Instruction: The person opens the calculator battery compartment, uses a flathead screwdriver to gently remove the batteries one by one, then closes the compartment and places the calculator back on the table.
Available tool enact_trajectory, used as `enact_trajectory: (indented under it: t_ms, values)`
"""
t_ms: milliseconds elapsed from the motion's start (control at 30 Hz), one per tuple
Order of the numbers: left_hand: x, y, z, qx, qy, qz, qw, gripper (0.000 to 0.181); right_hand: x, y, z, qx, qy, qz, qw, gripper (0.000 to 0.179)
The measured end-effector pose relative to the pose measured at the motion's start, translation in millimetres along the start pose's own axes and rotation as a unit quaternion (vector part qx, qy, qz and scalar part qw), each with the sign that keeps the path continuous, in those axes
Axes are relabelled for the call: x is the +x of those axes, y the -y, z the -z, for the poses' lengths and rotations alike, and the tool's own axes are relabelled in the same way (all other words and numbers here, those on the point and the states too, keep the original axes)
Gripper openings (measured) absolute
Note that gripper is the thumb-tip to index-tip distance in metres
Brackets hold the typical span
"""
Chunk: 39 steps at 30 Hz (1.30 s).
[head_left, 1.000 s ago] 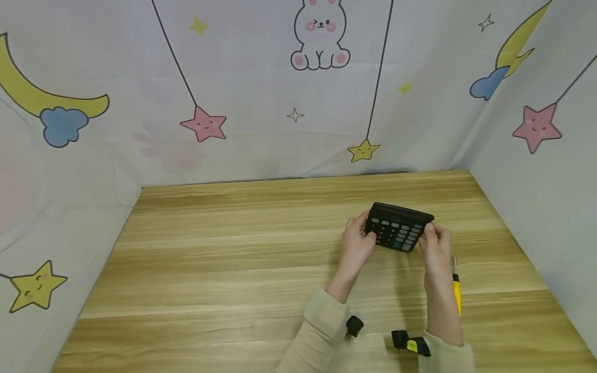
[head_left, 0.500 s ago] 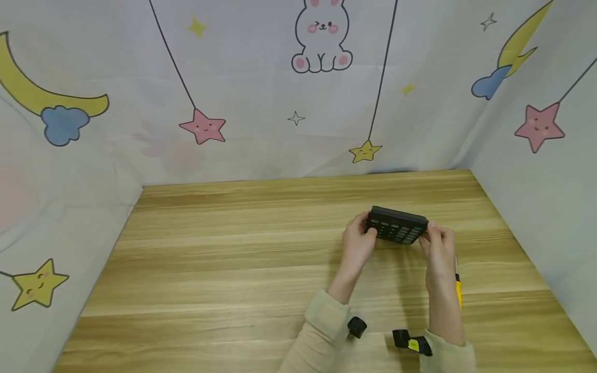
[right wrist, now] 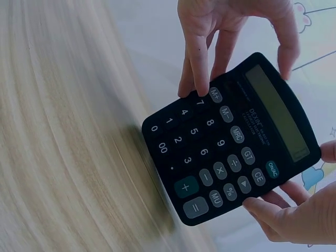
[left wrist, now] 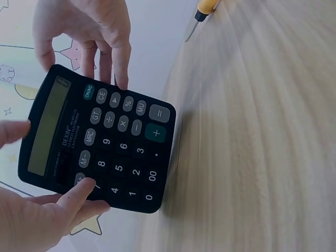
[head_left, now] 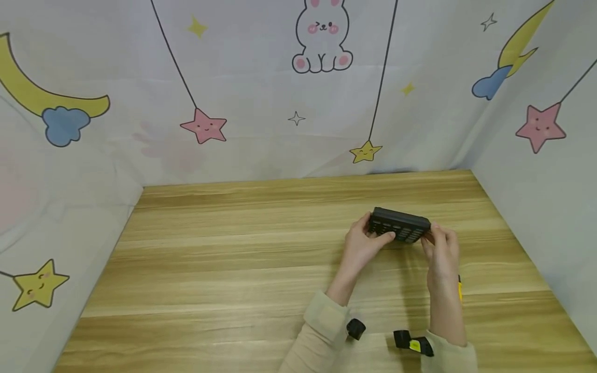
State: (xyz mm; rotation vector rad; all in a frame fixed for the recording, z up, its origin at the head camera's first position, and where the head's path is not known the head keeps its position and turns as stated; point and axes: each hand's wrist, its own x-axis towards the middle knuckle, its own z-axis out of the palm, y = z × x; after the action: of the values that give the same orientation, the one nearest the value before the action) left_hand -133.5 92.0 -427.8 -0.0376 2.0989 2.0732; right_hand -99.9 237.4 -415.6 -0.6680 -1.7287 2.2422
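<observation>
**Black calculator point(head_left: 400, 225) gripped from both sides**

Head view: right of centre, I hold the calculator, a dark plastic slab with rounded corners, tilted over the streaky wood-grain table point(head_left: 224, 248). My left hand point(head_left: 361, 246) grips its left end, thumb stretched across the front; my right hand point(head_left: 442, 256) pinches the right end. A yellow-handled tool point(head_left: 460, 290) peeks out behind my right arm, mostly hidden.

Left wrist view: the face fills the left half — long smooth display, grey oval keys, two green ones. My left hand enters lower left, thumb by the M+ key; my right reaches down from the top, fingers against the edge.

Right wrist view: the calculator slants right of centre, left hand above, right hand lower right. Whether its bottom edge touches the table, I can't tell.
</observation>
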Motion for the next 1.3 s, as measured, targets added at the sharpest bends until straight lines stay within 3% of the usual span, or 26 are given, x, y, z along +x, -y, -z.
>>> enact_trajectory:
  t_ms: [333,533,733,1133,1300]
  values:
    - [-2.6,5.7,-4.8,-0.005,-0.012,0.015,0.9998,0.079,3.0,-4,8,-0.004,0.01,0.015,0.9998,0.023]
    - [-4.9,7.8,-5.6,-0.007,-0.012,0.026,0.9996,0.072,4.3,-7,11,-0.067,-0.008,0.001,0.9977,0.043]
    - [-5.0,11.2,-6.1,-0.014,-0.013,0.03,0.9994,0.07,5.4,-12,10,-0.105,-0.024,0.01,0.9941,0.039]
    - [-1.6,16.0,-6.3,-0.054,-0.025,0.032,0.9977,0.059,11.5,-15,12,-0.151,-0.009,-0.003,0.9885,0.041]
    - [-0.4,18.1,-7.4,-0.048,-0.039,0.032,0.9976,0.053,11.2,-14,14,-0.171,0.001,-0.008,0.9853,0.045]
